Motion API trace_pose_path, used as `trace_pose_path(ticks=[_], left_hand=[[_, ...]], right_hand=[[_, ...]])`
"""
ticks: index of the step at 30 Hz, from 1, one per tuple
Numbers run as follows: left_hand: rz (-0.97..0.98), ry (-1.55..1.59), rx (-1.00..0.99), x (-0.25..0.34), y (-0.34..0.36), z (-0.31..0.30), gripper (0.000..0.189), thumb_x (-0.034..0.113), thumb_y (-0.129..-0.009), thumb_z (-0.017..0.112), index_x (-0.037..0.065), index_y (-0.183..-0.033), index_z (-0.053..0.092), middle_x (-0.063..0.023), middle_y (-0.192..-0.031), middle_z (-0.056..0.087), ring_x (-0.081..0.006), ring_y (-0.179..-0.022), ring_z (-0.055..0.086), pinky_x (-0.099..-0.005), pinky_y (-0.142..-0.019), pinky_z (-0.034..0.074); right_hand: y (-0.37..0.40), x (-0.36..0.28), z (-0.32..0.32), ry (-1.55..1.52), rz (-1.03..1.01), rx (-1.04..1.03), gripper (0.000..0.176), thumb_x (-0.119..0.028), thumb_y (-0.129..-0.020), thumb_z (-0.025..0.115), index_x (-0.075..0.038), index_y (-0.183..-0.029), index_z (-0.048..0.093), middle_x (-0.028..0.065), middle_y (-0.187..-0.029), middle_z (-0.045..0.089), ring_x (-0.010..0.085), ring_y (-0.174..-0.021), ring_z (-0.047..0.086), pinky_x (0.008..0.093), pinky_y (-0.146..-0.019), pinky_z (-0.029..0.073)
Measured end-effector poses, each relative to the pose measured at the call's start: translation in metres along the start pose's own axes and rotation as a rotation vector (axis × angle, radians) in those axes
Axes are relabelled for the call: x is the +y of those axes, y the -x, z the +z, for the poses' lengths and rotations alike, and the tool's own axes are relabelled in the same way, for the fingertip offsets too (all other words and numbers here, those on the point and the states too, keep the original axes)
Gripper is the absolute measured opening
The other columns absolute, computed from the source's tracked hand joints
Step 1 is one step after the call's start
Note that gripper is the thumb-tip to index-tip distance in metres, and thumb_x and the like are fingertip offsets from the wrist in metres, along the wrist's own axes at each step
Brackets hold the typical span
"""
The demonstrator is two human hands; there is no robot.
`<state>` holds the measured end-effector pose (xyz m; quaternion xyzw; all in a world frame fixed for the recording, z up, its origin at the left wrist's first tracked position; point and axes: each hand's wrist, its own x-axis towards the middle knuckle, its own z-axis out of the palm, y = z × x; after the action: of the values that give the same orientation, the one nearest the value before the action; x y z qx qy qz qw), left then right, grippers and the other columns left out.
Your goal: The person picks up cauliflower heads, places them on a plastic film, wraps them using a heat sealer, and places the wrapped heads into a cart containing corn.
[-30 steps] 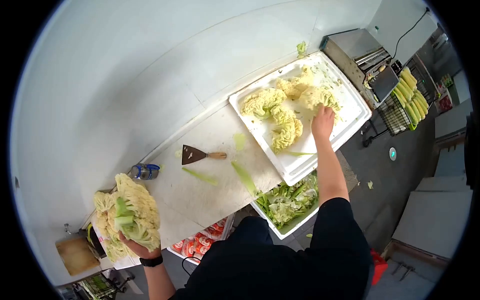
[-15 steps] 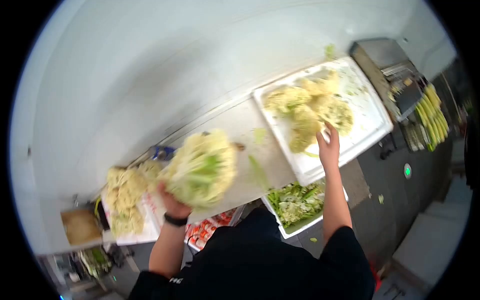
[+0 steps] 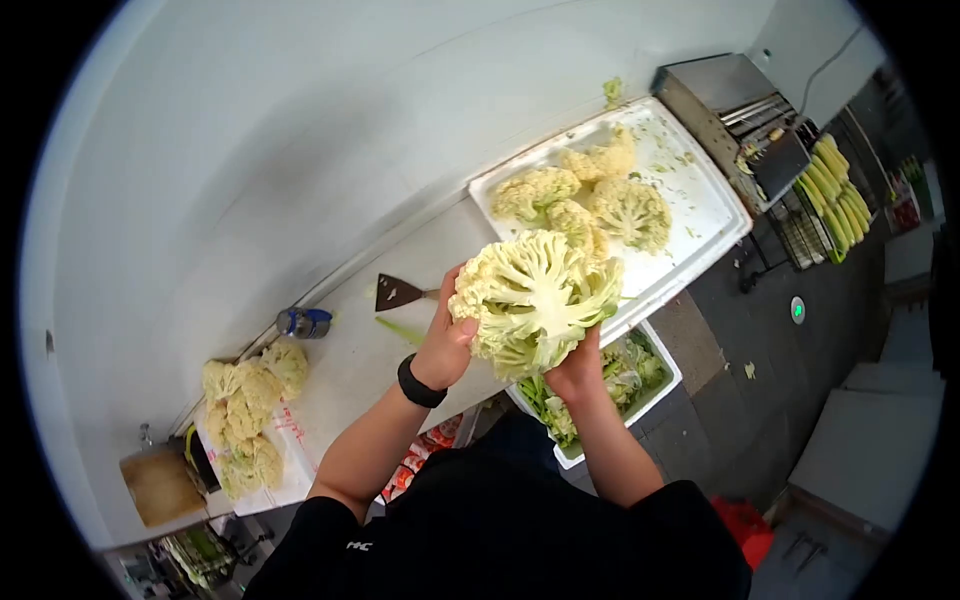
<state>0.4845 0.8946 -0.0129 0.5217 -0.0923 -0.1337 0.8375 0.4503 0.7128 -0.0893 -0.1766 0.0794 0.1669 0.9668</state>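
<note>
A cauliflower head (image 3: 535, 300) with its cut stem side toward me is held between both hands. My left hand (image 3: 447, 342) grips its left edge, thumb on the near side, a black band on the wrist. My right hand (image 3: 577, 368) supports it from the lower right, its fingertips partly hidden by the head. Just beyond, several cauliflower heads (image 3: 633, 213) lie in a white foam tray (image 3: 700, 215). To the left of my left hand, a scraper-like tool with a dark, flat blade (image 3: 397, 292) rests on the counter (image 3: 370, 370).
Several cauliflower heads (image 3: 240, 400) are piled at the counter's left end, near a blue container (image 3: 304, 322). Below the counter edge stands a white box (image 3: 655, 395) of green leaves. A metal appliance (image 3: 725, 95) and long pale-green vegetables (image 3: 835, 195) are at right.
My left hand has brought the cauliflower from the left to the middle and turned its stem side toward me. My right hand has left the tray and now holds the head too.
</note>
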Motion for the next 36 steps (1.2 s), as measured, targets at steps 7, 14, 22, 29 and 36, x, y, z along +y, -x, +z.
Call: trace_pose_path(ticks=[7, 14, 22, 29, 36], left_hand=[[-0.098, -0.492, -0.168, -0.003, -0.014, -0.01, 0.096, 0.052, -0.088, 0.062, 0.006, -0.151, 0.007, -0.0148, -0.146, 0.036, -0.0281, -0.134, 0.038, -0.0405, -0.112, 0.03], [-0.287, -0.419, -0.005, 0.005, 0.034, -0.059, 0.079, 0.045, -0.095, 0.055, 0.013, -0.151, 0.01, -0.0168, -0.139, 0.043, -0.0283, -0.124, 0.048, -0.0425, -0.098, 0.043], [-0.508, -0.491, 0.117, -0.028, 0.11, -0.1, 0.084, 0.053, -0.09, 0.059, 0.014, -0.149, 0.015, -0.0144, -0.134, 0.049, -0.0269, -0.118, 0.054, -0.0421, -0.094, 0.047], [-0.527, -0.431, 0.224, -0.025, 0.134, -0.103, 0.076, 0.032, -0.093, 0.063, 0.01, -0.149, 0.017, -0.0168, -0.13, 0.052, -0.0249, -0.113, 0.057, -0.0341, -0.089, 0.048], [-0.578, -0.477, 0.248, -0.023, 0.146, -0.107, 0.081, 0.045, -0.09, 0.064, 0.014, -0.149, 0.016, -0.0138, -0.133, 0.05, -0.0266, -0.117, 0.054, -0.0412, -0.094, 0.047]], right_hand=[[0.004, -0.009, -0.034, -0.227, -0.054, -0.061, 0.089, -0.066, -0.079, 0.062, -0.017, -0.148, 0.033, 0.0063, -0.148, 0.041, 0.0294, -0.133, 0.042, 0.0505, -0.11, 0.036], [-0.004, -0.153, -0.005, 0.159, -0.486, 0.657, 0.051, -0.038, -0.103, 0.036, -0.013, -0.147, 0.027, 0.0176, -0.145, 0.037, 0.0322, -0.131, 0.043, 0.0511, -0.108, 0.041], [-0.056, -0.352, -0.053, 1.02, -0.692, 0.529, 0.056, -0.003, -0.076, 0.075, -0.001, -0.125, 0.048, 0.012, -0.11, 0.062, 0.0224, -0.096, 0.065, 0.0349, -0.08, 0.054], [-0.101, -0.399, -0.09, 1.515, -0.557, 0.846, 0.068, -0.019, -0.07, 0.082, -0.002, -0.128, 0.049, 0.0136, -0.11, 0.064, 0.0264, -0.095, 0.066, 0.0363, -0.082, 0.053], [-0.135, -0.331, -0.085, 2.547, -0.343, 1.119, 0.066, -0.023, -0.075, 0.076, -0.008, -0.131, 0.045, 0.0128, -0.125, 0.054, 0.0382, -0.12, 0.049, 0.0468, -0.087, 0.052]])
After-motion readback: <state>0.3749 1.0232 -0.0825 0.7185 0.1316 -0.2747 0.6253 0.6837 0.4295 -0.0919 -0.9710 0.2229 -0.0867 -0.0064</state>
